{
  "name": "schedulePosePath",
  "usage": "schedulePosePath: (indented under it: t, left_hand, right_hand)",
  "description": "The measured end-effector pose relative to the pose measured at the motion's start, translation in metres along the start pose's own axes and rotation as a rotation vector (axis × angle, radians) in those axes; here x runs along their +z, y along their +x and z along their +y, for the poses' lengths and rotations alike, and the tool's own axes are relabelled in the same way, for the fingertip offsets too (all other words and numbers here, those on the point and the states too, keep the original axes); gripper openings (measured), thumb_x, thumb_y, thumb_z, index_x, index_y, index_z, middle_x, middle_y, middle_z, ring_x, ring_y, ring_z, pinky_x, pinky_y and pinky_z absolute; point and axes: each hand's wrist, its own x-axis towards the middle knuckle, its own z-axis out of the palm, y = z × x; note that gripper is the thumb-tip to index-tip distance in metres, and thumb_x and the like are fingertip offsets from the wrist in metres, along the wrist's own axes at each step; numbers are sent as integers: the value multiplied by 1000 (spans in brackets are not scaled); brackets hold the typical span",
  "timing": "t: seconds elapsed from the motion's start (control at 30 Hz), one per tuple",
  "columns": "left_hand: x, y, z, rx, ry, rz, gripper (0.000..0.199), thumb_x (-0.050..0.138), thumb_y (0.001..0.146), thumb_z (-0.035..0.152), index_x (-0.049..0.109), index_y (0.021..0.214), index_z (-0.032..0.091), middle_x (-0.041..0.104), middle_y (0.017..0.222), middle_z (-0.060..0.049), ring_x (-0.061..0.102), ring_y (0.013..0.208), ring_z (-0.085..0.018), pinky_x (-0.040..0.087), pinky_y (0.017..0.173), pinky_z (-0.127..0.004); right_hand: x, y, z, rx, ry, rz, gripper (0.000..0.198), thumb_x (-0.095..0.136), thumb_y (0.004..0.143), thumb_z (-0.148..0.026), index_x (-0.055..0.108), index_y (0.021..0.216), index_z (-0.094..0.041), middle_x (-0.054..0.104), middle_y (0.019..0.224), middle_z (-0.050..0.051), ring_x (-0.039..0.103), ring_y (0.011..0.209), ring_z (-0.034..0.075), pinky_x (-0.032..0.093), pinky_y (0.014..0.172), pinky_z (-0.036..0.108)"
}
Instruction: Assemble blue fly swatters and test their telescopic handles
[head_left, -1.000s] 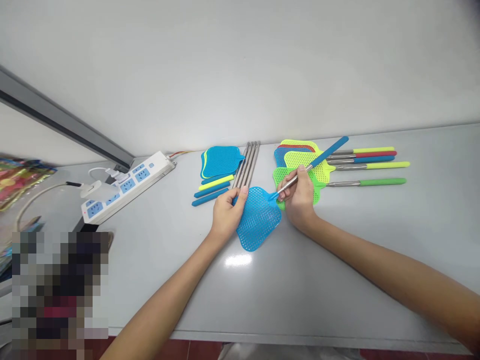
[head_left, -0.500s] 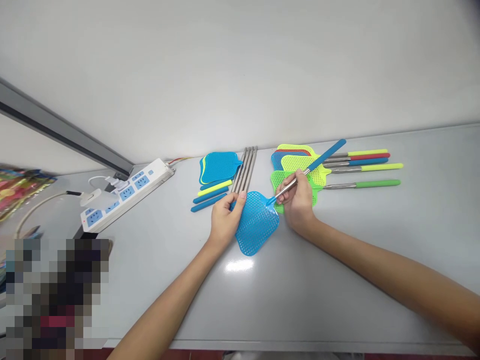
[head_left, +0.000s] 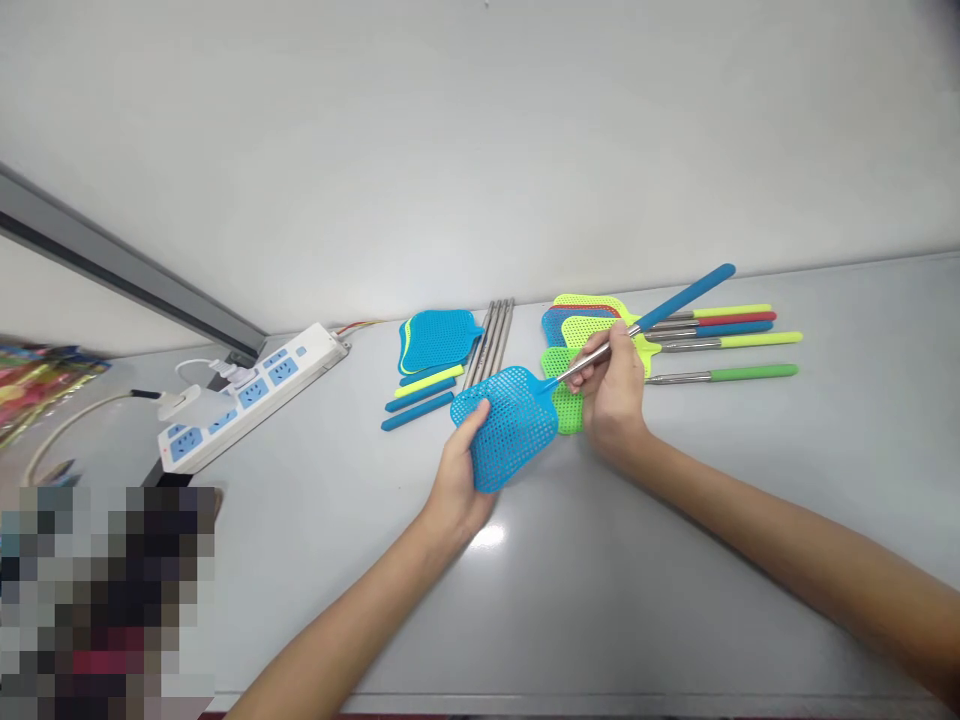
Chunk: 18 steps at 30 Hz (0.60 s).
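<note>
Left hand pinches broad, perforated blue plastic swatter, thumb on top; right hand closed around its shiny metal rod. Swatter held over glossy grey table, partly hiding green mesh swatter.

swatter head: bright blue, super holey, held kinda tilted
rod: shiny metal, meets the head
handle: darker blue, slants rightward

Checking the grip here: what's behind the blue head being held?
The left hand reaches behind the blue head. Rods and part of the green head show past its edge. The left fingers are mostly covered; so are the rods' near ends.
</note>
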Motion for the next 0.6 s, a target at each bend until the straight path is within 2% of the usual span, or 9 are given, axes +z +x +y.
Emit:
schedulePosePath:
  t: [0.13, 0.23, 0.47, 0.6]
  left_hand:
    - [1, -1, 2, -60, -33, -90, 34, 54, 75, 32, 55, 106, 18, 64, 96, -6, 60, 88, -20, 44, 85, -34]
    - [-1, 1, 4, -90, -23, -139, 35, 55, 75, 30, 55, 107, 17, 65, 96, -7, 60, 88, -21, 44, 85, -35]
    - [-3, 2, 0, -78, -15, -182, 36, 56, 74, 28, 55, 108, 18, 63, 101, -7, 61, 86, -21, 45, 84, -36]
    - [-3, 4, -1, -63, 4, -145, 35, 56, 74, 32, 56, 106, 18, 64, 99, -7, 62, 84, -20, 46, 82, -35]
  right_hand:
    - [1, 3, -6, 2, 39, -73, 40, 41, 78, -49, 44, 52, -19, 35, 40, -5, 39, 36, 8, 32, 33, 19]
    - [3, 11, -19, 10, 61, -90, 43, 42, 79, -44, 37, 45, -18, 36, 43, -4, 39, 38, 8, 34, 36, 20]
    - [8, 21, -48, 363, 168, -198, 38, 41, 80, -35, 31, 48, -18, 27, 43, -6, 34, 38, 7, 34, 38, 20]
    - [9, 14, -48, 446, 182, -238, 37, 39, 81, -29, 24, 48, -19, 20, 42, -7, 23, 34, 6, 27, 34, 19]
